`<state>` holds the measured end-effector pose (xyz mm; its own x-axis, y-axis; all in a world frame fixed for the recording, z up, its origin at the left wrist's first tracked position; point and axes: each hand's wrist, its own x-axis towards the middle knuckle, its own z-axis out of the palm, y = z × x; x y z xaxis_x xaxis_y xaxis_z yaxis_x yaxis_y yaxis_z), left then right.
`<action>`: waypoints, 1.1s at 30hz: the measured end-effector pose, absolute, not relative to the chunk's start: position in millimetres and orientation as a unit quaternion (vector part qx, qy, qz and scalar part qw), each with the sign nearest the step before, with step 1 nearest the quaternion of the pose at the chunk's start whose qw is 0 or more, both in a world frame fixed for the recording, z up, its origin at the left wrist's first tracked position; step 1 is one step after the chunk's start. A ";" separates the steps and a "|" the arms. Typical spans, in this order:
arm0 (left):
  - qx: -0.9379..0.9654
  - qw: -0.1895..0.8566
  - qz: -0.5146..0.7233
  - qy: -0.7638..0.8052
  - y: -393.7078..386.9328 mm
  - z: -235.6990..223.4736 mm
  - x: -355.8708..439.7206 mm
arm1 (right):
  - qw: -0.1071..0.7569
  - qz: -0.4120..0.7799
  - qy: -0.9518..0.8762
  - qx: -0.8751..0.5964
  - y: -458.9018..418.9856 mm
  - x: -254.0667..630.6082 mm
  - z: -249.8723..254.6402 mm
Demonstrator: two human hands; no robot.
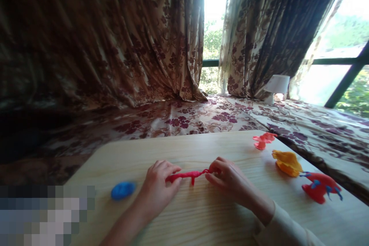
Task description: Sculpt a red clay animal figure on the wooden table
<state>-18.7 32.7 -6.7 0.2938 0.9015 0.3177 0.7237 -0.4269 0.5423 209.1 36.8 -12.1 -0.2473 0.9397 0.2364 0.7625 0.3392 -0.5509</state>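
A long, thin pinkish-red modelling clay piece [191, 175] stretches between my two hands just above the table. A short stub hangs down from its middle, and its right part narrows to a small loop or twist. My left hand [162, 178] pinches the thicker left end between thumb and fingers. At the thin right end, my right hand [225, 173] is closed with thumb and fingertips on the clay; the very tip is hidden. A flattened blue clay lump [123, 191] lies left of my left hand.
On the table's [144, 148] right side stand a coral clay figure [263, 141], an orange-yellow clay shape [287, 163] and a red clay figure with blue bits [319, 187]. Beyond are a floral-covered surface [207, 117], a white lamp [278, 84] and curtains [161, 38]. The lower left corner is pixelated.
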 end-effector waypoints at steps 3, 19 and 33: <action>0.800 0.148 0.280 0.510 32.5 -4.7 -17.8 | 0.299 0.193 -0.766 -0.536 36.8 209.7 -12.4; 0.799 0.164 0.304 0.492 31.8 -4.4 -17.0 | 0.501 0.409 -0.578 -0.497 44.8 201.3 -12.4; 0.804 0.150 0.299 0.492 29.3 -3.5 -15.8 | 0.490 0.479 -0.542 -0.485 43.1 197.7 -11.9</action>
<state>-15.8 29.3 -3.5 0.3368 0.8806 0.3334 0.7008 -0.4709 0.5358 197.7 43.1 -11.9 -0.0484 0.9966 0.0664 0.0565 0.0691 -0.9960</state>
